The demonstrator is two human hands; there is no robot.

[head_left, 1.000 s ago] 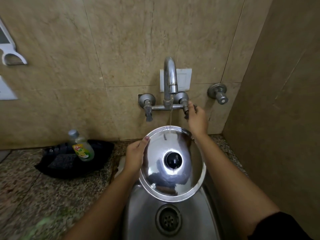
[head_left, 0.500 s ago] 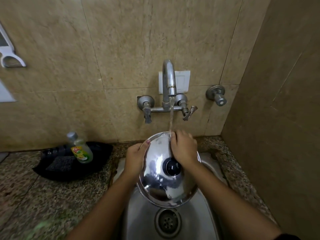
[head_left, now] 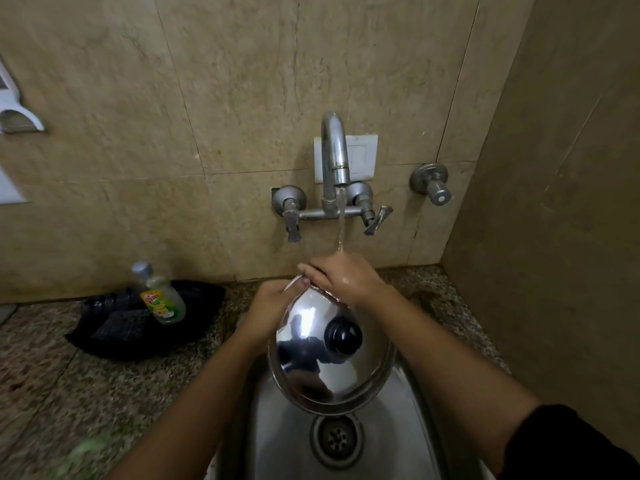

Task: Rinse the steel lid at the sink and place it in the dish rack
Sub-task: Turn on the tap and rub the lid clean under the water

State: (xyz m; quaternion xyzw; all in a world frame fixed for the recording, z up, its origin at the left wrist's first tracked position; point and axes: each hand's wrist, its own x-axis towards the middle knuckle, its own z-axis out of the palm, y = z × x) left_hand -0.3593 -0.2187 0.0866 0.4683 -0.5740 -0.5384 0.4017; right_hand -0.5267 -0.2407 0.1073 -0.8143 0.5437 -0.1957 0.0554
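right hand (head_left: 346, 278) slid up the steel lid (head_left: 311, 368), pressing flat; left hand (head_left: 273, 306) grips its rim.

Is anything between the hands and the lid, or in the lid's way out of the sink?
Nothing visible. The left hand grips the lid at the left rim; the right hand lies on its far edge. The way out of the sink looks free. No dish rack is in view.
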